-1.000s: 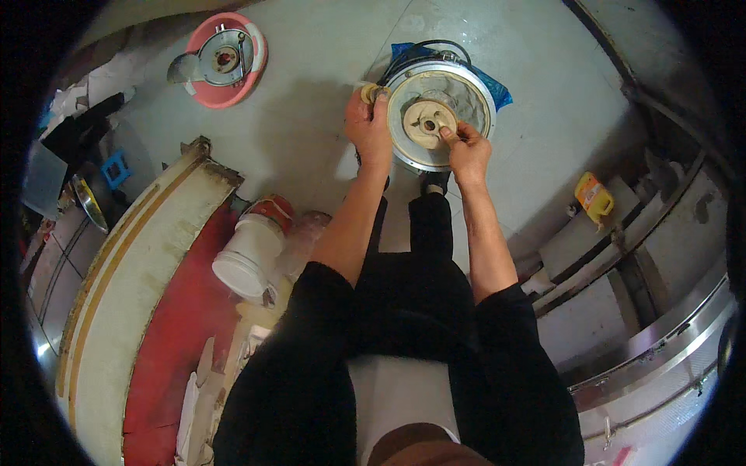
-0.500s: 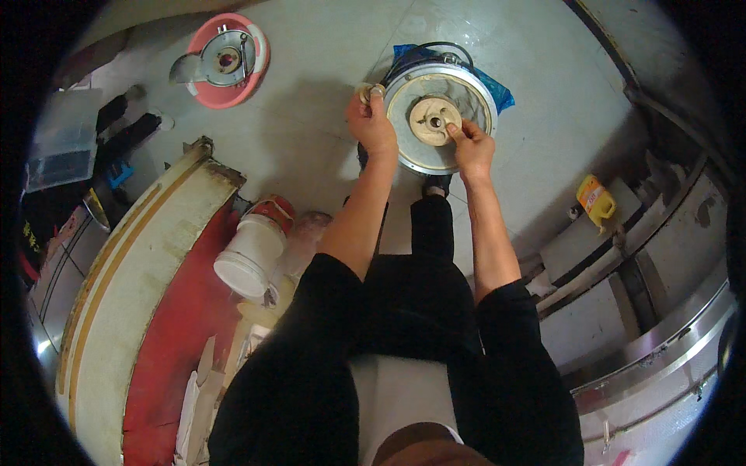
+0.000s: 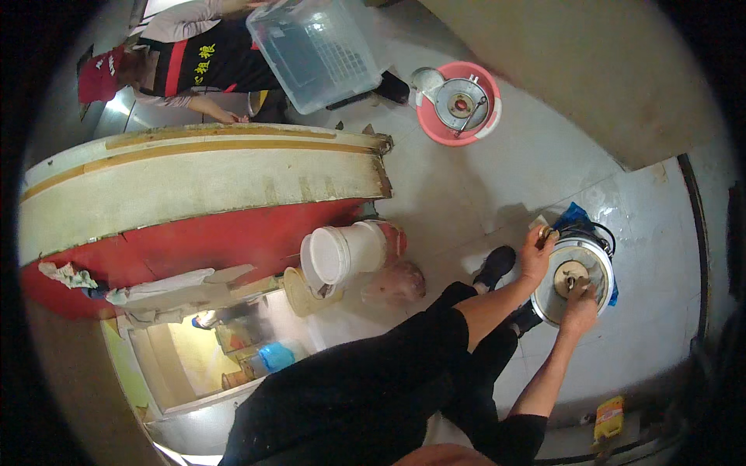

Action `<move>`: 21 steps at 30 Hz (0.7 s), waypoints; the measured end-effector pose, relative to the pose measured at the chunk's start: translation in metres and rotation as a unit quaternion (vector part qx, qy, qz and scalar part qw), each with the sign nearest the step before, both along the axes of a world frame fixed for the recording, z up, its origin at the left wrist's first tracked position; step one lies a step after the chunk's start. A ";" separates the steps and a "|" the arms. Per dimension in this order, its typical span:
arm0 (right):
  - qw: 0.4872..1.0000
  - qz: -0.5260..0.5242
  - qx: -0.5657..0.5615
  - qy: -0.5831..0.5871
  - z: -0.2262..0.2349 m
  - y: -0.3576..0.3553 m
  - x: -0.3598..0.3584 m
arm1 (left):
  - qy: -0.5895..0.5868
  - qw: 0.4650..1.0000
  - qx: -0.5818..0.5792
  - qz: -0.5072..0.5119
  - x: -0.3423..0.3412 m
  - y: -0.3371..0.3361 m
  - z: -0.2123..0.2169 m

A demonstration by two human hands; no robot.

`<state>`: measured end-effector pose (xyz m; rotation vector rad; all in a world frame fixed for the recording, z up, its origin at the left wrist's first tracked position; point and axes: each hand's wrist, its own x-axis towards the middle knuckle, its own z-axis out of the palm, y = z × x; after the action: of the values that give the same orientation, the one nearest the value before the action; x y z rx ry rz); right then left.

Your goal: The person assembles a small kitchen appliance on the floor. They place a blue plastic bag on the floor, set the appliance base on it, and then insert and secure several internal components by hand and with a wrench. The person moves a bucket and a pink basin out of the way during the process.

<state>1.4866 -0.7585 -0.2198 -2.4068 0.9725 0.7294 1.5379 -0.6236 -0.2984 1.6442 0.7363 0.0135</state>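
To the right, a round metal machine housing [image 3: 603, 273] stands on the floor. A pale round disc [image 3: 569, 270] with a central hub sits inside it. My right hand [image 3: 580, 311] reaches over the disc from the near side, its fingers closed at the hub; what they hold there, if anything, is hidden. At the housing's left rim, my left hand [image 3: 536, 258] is closed on a small, round brass-coloured part [image 3: 547, 232]. Behind the housing lie a black cable [image 3: 606, 234] and a blue plastic bag [image 3: 573, 213].
A pink basin [image 3: 488, 78] at the back holds a round metal plate and a wrench. Left of me are a white bucket [image 3: 336, 255] and a low red-and-white counter [image 3: 233, 172]. Beyond it is a person in a red cap near a clear plastic bin [image 3: 315, 58]. A yellow jug [image 3: 609, 419] is lower right.
The view has swung left, bringing the person and bin fully into sight. My right hand has moved from the disc's edge to its hub. The left hand still holds the small part.
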 end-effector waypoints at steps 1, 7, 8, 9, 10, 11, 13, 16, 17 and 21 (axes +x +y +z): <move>1.000 0.012 -0.018 -0.005 -0.003 0.003 0.000 | -0.050 0.999 -0.014 0.001 0.001 0.000 -0.003; 0.998 0.061 -0.032 0.009 -0.015 0.037 0.002 | -0.071 0.997 -0.036 0.023 0.005 0.004 -0.012; 0.998 0.052 -0.036 0.000 -0.015 0.039 0.004 | -0.060 0.998 -0.025 0.022 0.005 0.003 -0.012; 0.997 0.061 -0.042 -0.014 -0.015 0.041 0.005 | -0.009 1.000 -0.006 0.021 0.004 0.002 -0.011; 0.996 0.064 -0.053 -0.014 -0.016 0.041 0.007 | -0.034 0.998 -0.033 0.032 0.004 0.002 -0.010; 0.995 0.062 -0.071 -0.023 -0.017 0.040 0.007 | -0.069 0.997 -0.014 0.024 0.003 0.001 -0.009; 0.992 0.098 -0.085 -0.005 -0.020 0.037 0.009 | -0.033 0.999 0.010 0.021 0.003 0.001 -0.008; 0.986 0.134 -0.096 -0.014 -0.028 0.033 0.008 | -0.067 0.997 -0.036 0.015 0.005 0.003 -0.009; 0.980 0.162 -0.114 -0.033 -0.031 0.032 0.007 | -0.068 0.997 -0.019 0.012 0.005 0.003 -0.009; 0.975 0.190 -0.101 -0.050 -0.035 0.032 0.003 | -0.056 0.998 0.007 0.006 0.004 0.003 -0.009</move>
<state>1.4900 -0.7269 -0.2550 -2.8209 0.5735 0.6538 1.5421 -0.6209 -0.3070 1.6385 0.6622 0.1178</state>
